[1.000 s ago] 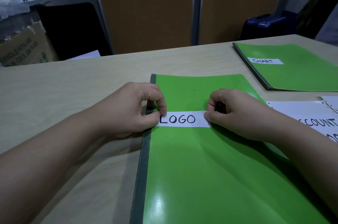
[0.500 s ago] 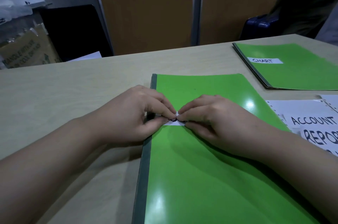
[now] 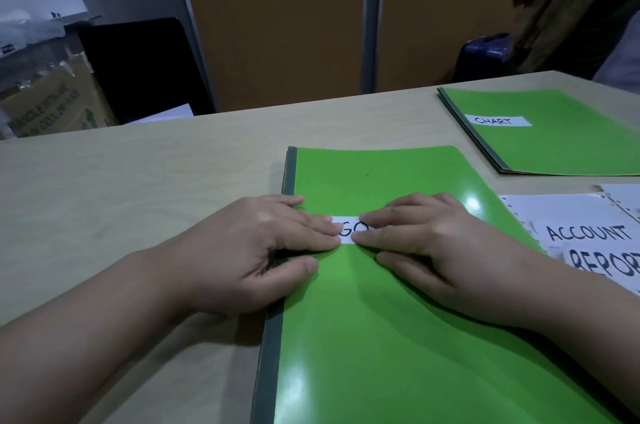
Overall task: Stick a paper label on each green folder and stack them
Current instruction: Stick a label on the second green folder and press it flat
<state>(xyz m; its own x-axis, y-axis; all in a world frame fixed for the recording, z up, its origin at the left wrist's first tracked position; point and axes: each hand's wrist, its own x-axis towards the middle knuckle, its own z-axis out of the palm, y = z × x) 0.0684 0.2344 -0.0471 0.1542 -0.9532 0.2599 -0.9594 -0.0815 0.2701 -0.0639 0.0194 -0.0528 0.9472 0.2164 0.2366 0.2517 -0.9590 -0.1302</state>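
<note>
Near green folder (image 3: pixel 398 337): glossy, dark spine at left, flat on counter (image 3: pixel 138 215). White paper label (image 3: pixel 349 230) across upper cover, only "GO" showing. Second green folder (image 3: pixel 571 146): far right, flat, topping thin stack, CHART label (image 3: pixel 497 120) near spine.

Office, I'd say. Pale laminate desk (image 3: pixel 138 198) fills my view. Brown partition panels (image 3: pixel 277 25) joined by a grey post (image 3: pixel 372 15) stand at 12 o'clock. Green folder (image 3: pixel 571 150) labelled CHART at 2 o'clock. Punched sheets (image 3: pixel 588 233) lettered ACCOUNT at 3 o'clock. Taped cardboard box (image 3: pixel 52 105) at 10 o'clock.
</note>
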